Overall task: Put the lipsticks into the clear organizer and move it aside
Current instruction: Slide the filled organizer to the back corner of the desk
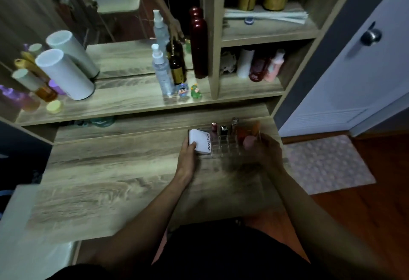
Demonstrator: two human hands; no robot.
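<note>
Fingers (pixel 192 145) of left hand (pixel 188 158) grip organizer's (pixel 223 144) left end; right hand (pixel 263 147) blurred at right end, grip unclear; lipsticks (pixel 223 130) upright inside.

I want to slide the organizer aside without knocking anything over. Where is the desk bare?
The desk surface is bare left of the clear organizer and the left hand, and in front toward the person. The upper shelf is crowded: white cylinders left, spray bottle and figurines right.
</note>
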